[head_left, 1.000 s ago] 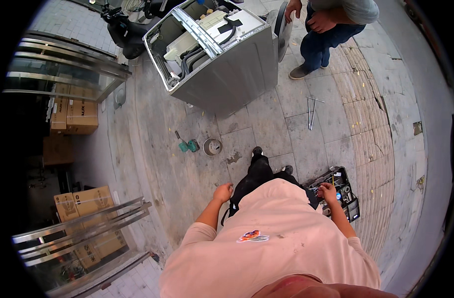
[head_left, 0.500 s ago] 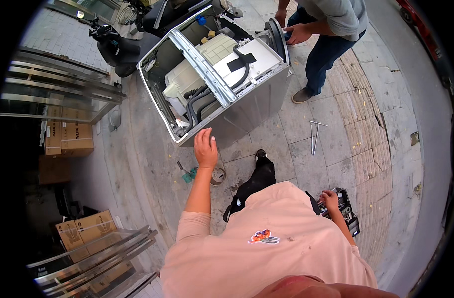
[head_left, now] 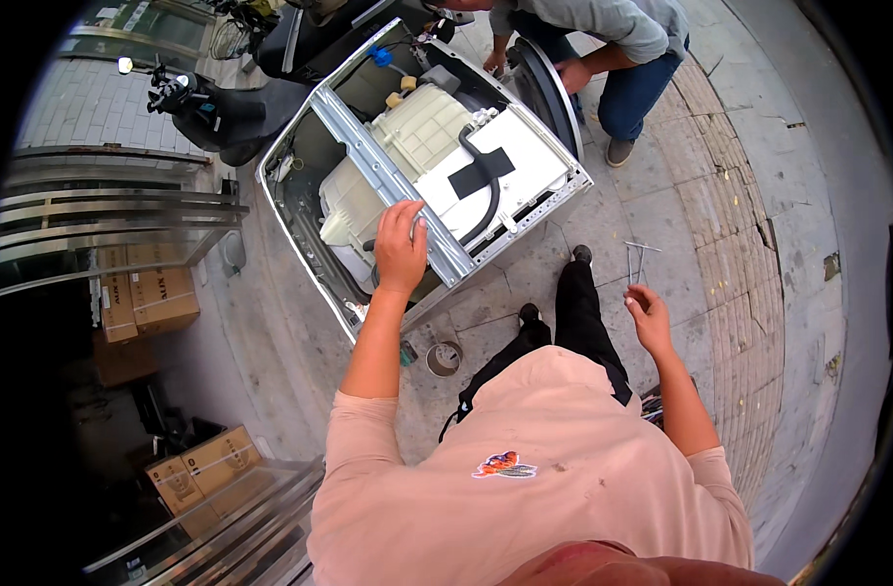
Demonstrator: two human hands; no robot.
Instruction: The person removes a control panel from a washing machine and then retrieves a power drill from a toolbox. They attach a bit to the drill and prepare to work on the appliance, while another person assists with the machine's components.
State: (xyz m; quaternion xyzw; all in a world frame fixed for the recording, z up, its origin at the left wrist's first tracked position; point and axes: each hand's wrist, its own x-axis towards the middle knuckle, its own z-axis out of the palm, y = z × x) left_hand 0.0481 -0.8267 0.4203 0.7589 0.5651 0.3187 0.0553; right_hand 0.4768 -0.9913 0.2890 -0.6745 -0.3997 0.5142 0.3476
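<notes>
A washing machine point(head_left: 561, 193) stands in front of me with its top off, showing a pale tub point(head_left: 407, 127) and a white panel with a black patch and dark hose point(head_left: 492, 200). A metal crossbar point(head_left: 357, 145) spans the opening. My left hand point(head_left: 402, 244), fingers extended, is over the near end of that bar; whether it touches is unclear. My right hand point(head_left: 649, 320) hangs above the paving with loosely bent fingers and nothing in it. Just beyond it on the ground lies a T-handle wrench point(head_left: 642, 246).
A co-worker point(head_left: 603, 59) crouches at the machine's far right, hands at its round door point(head_left: 554, 98). By my feet are a round brown container or roll point(head_left: 445, 358) and a green tool point(head_left: 407, 354). A scooter point(head_left: 222, 112), metal gates point(head_left: 114, 210) and cartons point(head_left: 158, 298) are on the left.
I have stepped closer to the machine. My left hand has gone from its near edge to over the crossbar. My right hand has risen from beside the toolbox. The co-worker has crouched lower.
</notes>
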